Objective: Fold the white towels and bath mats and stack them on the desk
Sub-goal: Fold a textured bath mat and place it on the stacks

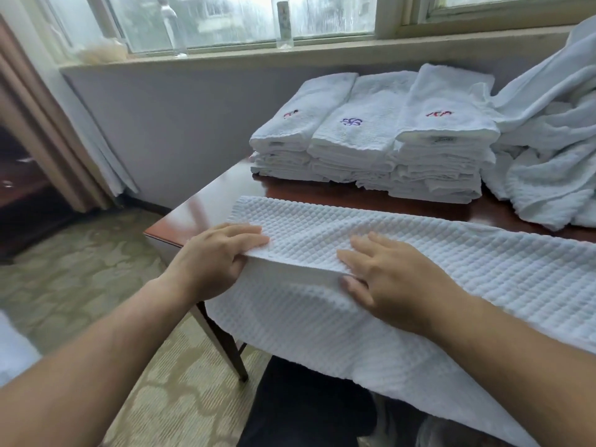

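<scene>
Both hands are on the waffle-weave bath mat (451, 262) at centre frame, which is draped over the desk's (200, 214) near edge. The left hand (216, 259) and right hand (393, 279) each pinch its raised fold, fingers on top and thumbs beneath. Folded towel stacks (371, 140) sit upper right, beside a loose towel pile (554, 140).

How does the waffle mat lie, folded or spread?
The mat is partly folded: left hand and right hand pinch its doubled edge; rest lies spread.

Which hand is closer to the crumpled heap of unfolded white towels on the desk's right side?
Right. The right hand pinches the fold of the white waffle-weave mat, front-left of the crumpled towel heap; the left hand pinches the same fold farther left.
</scene>
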`<move>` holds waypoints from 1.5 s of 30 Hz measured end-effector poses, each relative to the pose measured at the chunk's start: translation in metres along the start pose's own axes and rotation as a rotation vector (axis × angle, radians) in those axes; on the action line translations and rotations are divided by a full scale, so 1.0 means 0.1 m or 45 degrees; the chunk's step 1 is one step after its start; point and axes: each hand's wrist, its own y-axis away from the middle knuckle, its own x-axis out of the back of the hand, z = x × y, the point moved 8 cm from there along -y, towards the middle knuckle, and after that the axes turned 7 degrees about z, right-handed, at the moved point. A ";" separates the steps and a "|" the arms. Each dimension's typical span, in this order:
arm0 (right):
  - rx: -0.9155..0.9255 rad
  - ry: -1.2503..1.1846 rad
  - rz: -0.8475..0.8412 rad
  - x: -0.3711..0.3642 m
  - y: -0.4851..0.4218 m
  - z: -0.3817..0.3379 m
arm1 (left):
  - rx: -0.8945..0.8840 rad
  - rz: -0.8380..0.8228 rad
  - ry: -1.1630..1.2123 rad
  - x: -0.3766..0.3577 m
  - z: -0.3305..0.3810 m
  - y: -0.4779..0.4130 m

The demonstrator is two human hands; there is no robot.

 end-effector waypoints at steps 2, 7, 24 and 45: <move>0.050 -0.048 0.174 0.08 0.00 -0.02 | -0.017 0.082 -0.004 0.01 0.00 0.05; 0.128 -0.129 0.468 0.18 0.09 -0.03 | -0.112 0.304 -0.081 0.02 0.09 0.15; -0.590 0.024 0.060 0.29 0.14 0.65 | 0.572 -0.026 0.530 0.06 0.26 -0.42; -0.796 -0.201 -0.103 -0.29 0.00 1.25 | 0.458 -0.416 -0.067 -0.89 0.27 -1.00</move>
